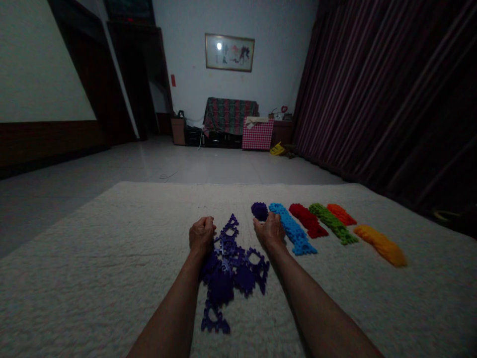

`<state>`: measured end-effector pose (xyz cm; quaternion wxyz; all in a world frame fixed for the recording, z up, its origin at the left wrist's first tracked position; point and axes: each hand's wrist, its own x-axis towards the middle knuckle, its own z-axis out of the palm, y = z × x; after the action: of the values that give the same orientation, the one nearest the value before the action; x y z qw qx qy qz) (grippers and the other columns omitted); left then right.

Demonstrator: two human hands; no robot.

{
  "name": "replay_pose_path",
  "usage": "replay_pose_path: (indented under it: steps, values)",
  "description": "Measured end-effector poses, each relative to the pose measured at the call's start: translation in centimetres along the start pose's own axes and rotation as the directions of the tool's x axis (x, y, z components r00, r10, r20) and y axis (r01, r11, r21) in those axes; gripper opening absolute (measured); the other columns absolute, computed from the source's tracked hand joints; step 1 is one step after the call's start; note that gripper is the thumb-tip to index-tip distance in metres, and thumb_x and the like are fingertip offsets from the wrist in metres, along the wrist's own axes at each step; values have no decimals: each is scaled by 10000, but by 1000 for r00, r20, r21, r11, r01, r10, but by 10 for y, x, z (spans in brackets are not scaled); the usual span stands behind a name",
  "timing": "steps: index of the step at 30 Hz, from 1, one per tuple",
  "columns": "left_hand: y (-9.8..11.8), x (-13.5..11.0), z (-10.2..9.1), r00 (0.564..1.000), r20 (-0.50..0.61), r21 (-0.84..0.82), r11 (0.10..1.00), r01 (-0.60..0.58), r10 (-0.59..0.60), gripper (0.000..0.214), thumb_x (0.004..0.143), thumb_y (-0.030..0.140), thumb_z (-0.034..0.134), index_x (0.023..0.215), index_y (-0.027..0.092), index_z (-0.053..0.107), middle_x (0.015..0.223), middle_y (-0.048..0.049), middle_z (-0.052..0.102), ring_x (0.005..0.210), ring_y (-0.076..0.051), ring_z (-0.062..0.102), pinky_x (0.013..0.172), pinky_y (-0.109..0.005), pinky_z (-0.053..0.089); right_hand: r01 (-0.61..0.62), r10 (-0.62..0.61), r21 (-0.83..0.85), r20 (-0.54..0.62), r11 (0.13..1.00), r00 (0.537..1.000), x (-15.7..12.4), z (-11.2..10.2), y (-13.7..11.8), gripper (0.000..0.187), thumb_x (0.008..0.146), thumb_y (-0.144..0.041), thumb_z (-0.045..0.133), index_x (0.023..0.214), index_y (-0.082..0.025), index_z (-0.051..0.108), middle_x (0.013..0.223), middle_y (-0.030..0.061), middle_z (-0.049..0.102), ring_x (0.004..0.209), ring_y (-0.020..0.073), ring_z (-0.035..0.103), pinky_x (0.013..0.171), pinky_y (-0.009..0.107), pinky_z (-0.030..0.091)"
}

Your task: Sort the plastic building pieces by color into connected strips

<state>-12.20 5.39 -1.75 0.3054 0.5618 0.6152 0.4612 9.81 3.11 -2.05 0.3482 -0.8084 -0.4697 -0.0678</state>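
Observation:
A loose heap of purple interlocking puzzle pieces (222, 286), some with cut-out centres, lies on the pale mat between my forearms. My left hand (201, 234) is closed beside the heap's upper left edge, fingers curled; what is in it, if anything, is hidden. My right hand (271, 231) has its thumb apart from its fingers, right at the near side of a small purple stack (259, 210). Whether it touches that stack is hard to tell. Just right of this hand runs a row of light blue pieces (292, 229), partly behind the fingers.
Further right lie rows of red pieces (307, 220), green pieces (333, 223), orange-red pieces (341, 214) and yellow-orange pieces (380, 244). The fluffy mat (112, 268) covers the near surface. Beyond it are a tiled floor (231, 166), a low cabinet (225, 139) and dark curtains (357, 94).

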Motion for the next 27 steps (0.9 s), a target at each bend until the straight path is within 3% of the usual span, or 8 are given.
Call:
replay_pose_path:
  steps: [6, 17, 22, 25, 27]
  values:
    - [0, 0, 0, 1000, -5, -8, 1000, -1, 1, 373, 834, 478, 440, 722, 209, 674, 661, -13, 699, 594, -166, 657, 552, -252, 419, -56, 61, -52, 87, 997, 994, 0, -6, -5, 441, 810, -421, 646, 1113, -105, 595, 1115, 237, 586, 1030, 365, 625, 843, 464, 492]
    - [-4, 2, 3, 1000, 6, -6, 1000, 7, -7, 374, 835, 482, 431, 779, 210, 682, 716, -32, 728, 598, -162, 668, 554, -240, 441, -36, 37, -16, 48, 999, 998, -1, -6, -2, 490, 780, -442, 659, 1133, -113, 571, 1102, 236, 585, 997, 362, 624, 818, 458, 493]
    - [-3, 1, 4, 1000, 0, -42, 999, 21, -21, 378, 833, 477, 433, 801, 201, 689, 716, -29, 725, 572, -154, 664, 526, -231, 440, 48, -44, 72, -65, 996, 997, -14, -7, 5, 388, 827, -390, 592, 1129, -146, 585, 1093, 175, 603, 975, 286, 620, 829, 378, 487]
    - [-1, 1, 3, 999, 4, -61, 998, 35, -34, 374, 837, 470, 440, 793, 196, 690, 707, -27, 719, 566, -149, 666, 522, -228, 443, 179, -184, 157, 18, 971, 983, -20, -8, 4, 302, 864, -320, 503, 1095, -166, 620, 1089, 128, 622, 961, 237, 621, 858, 341, 485]
    - [-2, 2, 3, 999, 7, -68, 997, 44, -43, 382, 847, 467, 437, 816, 191, 700, 715, -30, 722, 570, -150, 670, 521, -227, 449, 274, -307, 246, 106, 930, 946, -19, -6, -4, 300, 864, -248, 455, 1086, -174, 642, 1085, 107, 642, 932, 206, 630, 875, 324, 487]
